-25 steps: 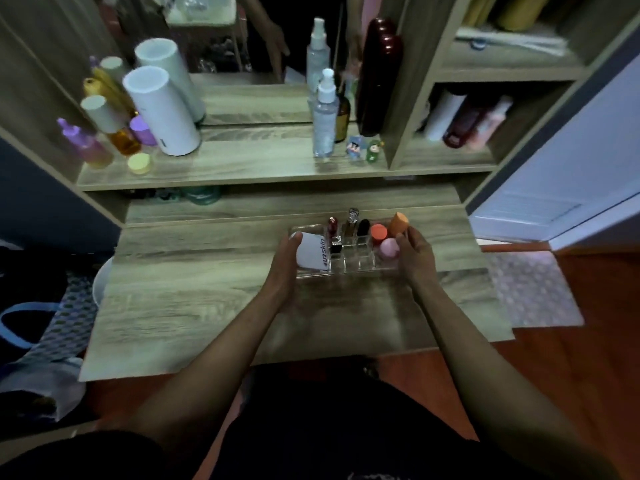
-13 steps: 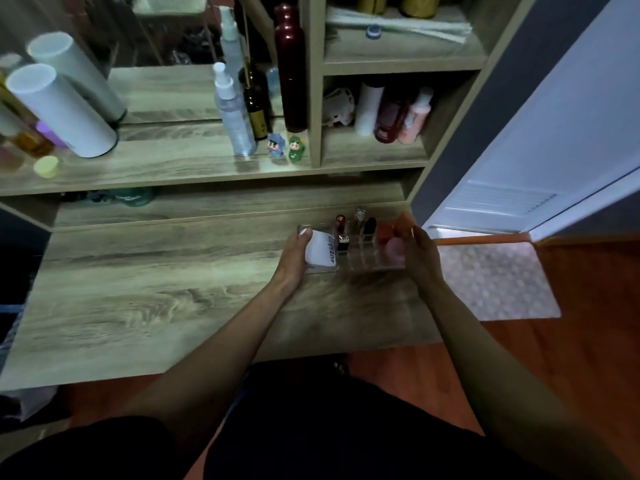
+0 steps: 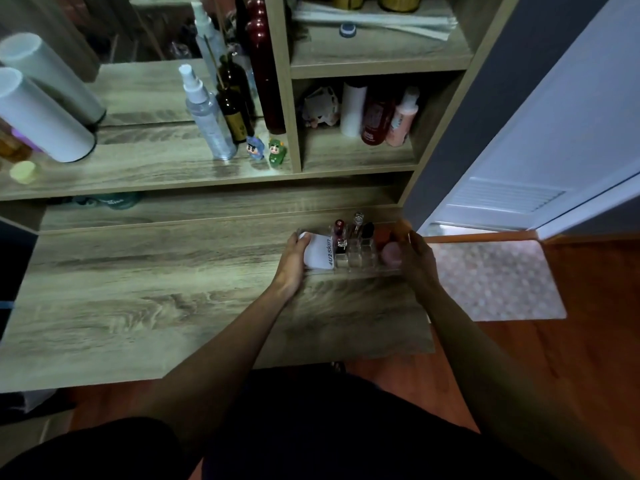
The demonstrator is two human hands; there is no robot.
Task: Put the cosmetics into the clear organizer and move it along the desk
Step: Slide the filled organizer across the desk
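You held the clear organizer (image 3: 353, 258) with fingers of your left hand (image 3: 294, 259) and right hand (image 3: 417, 259) wrapped around both ends. Sliding it flat on the counter (image 3: 138, 289) was safest.

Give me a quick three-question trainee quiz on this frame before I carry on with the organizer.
1. True or false: both hands grip the clear organizer.
2. Which end does the left hand hold: A) the end with the white 4U2skin compact, B) the end with the pink sponge?
3. Fill in: the organizer sits near the desk's ____ end.

Key: 1 true; 2 A, with the right hand at the sponge end; 3 right.
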